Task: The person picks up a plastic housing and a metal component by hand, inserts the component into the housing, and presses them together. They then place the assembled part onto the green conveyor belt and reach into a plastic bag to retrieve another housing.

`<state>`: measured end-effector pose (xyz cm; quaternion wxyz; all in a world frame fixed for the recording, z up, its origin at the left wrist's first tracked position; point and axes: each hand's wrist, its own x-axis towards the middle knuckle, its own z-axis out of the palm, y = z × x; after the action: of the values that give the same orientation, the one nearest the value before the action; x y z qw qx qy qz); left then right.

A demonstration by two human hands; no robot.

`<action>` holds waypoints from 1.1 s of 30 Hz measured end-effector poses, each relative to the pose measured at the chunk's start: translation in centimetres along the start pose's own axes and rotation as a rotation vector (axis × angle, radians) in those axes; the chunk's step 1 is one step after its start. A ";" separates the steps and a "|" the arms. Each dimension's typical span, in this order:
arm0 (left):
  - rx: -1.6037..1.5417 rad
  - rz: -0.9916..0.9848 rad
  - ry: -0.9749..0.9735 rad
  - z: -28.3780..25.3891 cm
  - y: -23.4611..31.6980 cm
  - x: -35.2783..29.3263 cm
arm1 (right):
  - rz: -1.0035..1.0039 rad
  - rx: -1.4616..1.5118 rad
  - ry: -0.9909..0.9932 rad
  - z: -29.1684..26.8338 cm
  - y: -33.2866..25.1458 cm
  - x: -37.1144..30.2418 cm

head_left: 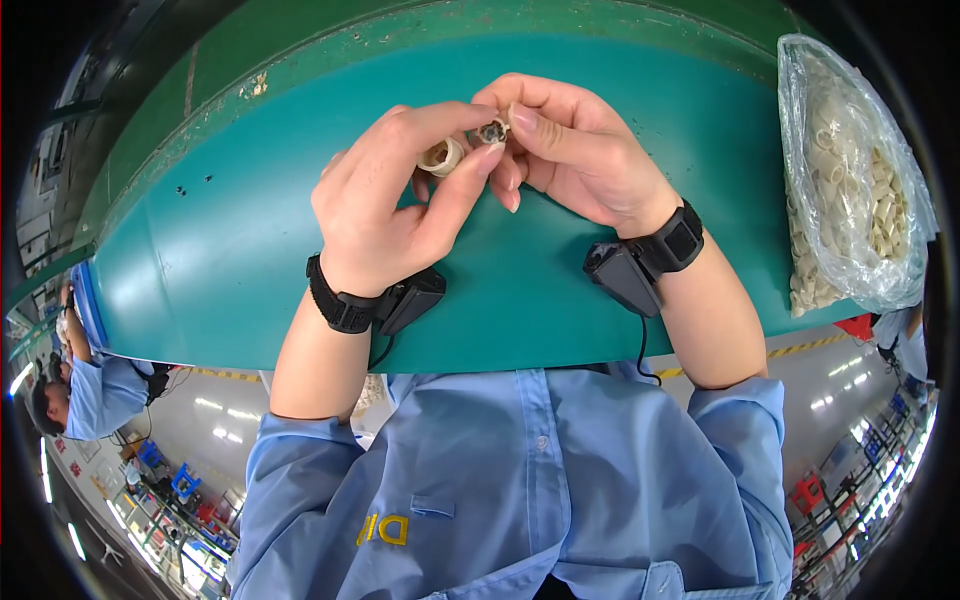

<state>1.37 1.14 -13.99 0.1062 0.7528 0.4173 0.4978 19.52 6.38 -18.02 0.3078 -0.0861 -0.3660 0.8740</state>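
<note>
Over the green tabletop (250,260) my two hands meet, fingertips almost touching. Between them is a small part (492,131), cream at its rim with a dark metallic inside. The thumb and index finger of my left hand (385,190) pinch it from the left. From the other side, the thumb and bent fingers of my right hand (585,150) close on the same part. A cream plastic ring-shaped piece (441,157), hollow and brownish inside, rests in my left hand behind the thumb. The fingers partly hide both pieces.
A clear plastic bag (860,190) full of cream plastic pieces stands at the table's right end. Tiny dark bits (195,185) lie at the left. Each wrist wears a black strapped device with a cable (642,345). Another person (95,395) in blue sits at far left.
</note>
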 end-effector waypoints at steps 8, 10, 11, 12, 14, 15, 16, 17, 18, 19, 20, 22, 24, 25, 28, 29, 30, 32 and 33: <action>0.104 0.020 0.008 -0.2 0.1 0.3 | 0.012 -0.082 0.018 0.2 -0.5 0.2; 0.146 0.051 -0.003 -0.3 0.3 0.6 | 0.018 -0.072 0.012 0.3 -0.6 0.2; 0.146 0.053 -0.002 -0.4 0.3 0.6 | 0.024 -0.059 0.005 0.3 -0.6 0.2; 0.146 0.061 -0.005 -0.5 0.4 0.5 | 0.031 -0.047 -0.001 0.4 -0.6 0.2; 0.146 0.077 -0.013 -0.6 0.5 0.4 | 0.036 -0.045 -0.001 0.5 -0.5 0.1; 0.146 0.079 -0.012 -0.6 0.5 0.4 | 0.043 -0.038 -0.004 0.5 -0.4 0.0; 0.142 0.072 -0.011 -0.6 0.5 0.3 | 0.049 -0.032 -0.006 0.4 -0.4 0.0; 0.139 0.065 -0.012 -0.6 0.5 0.3 | 0.048 -0.034 -0.006 0.3 -0.5 0.0; 0.133 0.058 -0.014 -0.6 0.6 0.2 | 0.047 -0.046 0.004 0.2 -0.5 0.0; 0.132 0.059 -0.015 -0.6 0.7 0.2 | 0.047 -0.057 0.015 0.1 -0.5 0.0; 0.115 0.067 -0.005 -0.6 0.8 0.2 | 0.046 -0.068 0.026 0.0 -0.5 -0.1; 0.083 0.083 0.015 -0.7 1.0 0.1 | 0.038 -0.055 0.018 -0.1 -0.6 -0.1; 0.076 0.081 0.027 -0.9 0.9 -0.2 | 0.024 -0.030 -0.002 -0.1 -0.7 -0.1; 0.069 0.079 0.039 -1.0 0.8 -0.4 | 0.025 -0.030 -0.002 -0.1 -0.7 -0.1; 0.053 0.086 0.057 -1.2 0.6 -0.6 | 0.008 0.008 -0.036 -0.1 -0.7 -0.1; 0.044 0.095 0.063 -1.2 0.6 -0.6 | 0.009 0.009 -0.036 0.0 -0.7 -0.1; 0.036 0.104 0.069 -1.2 0.6 -0.6 | 0.010 0.013 -0.040 0.0 -0.8 -0.1; 0.040 0.113 0.066 -1.3 0.6 -0.5 | 0.011 0.021 -0.048 0.0 -0.8 -0.1; 0.045 0.122 0.063 -1.3 0.6 -0.5 | 0.011 0.022 -0.048 0.0 -0.8 -0.1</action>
<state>0.50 0.10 -13.33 0.0455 0.7629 0.3849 0.5174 19.99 6.72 -17.44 0.2949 -0.0641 -0.3632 0.8815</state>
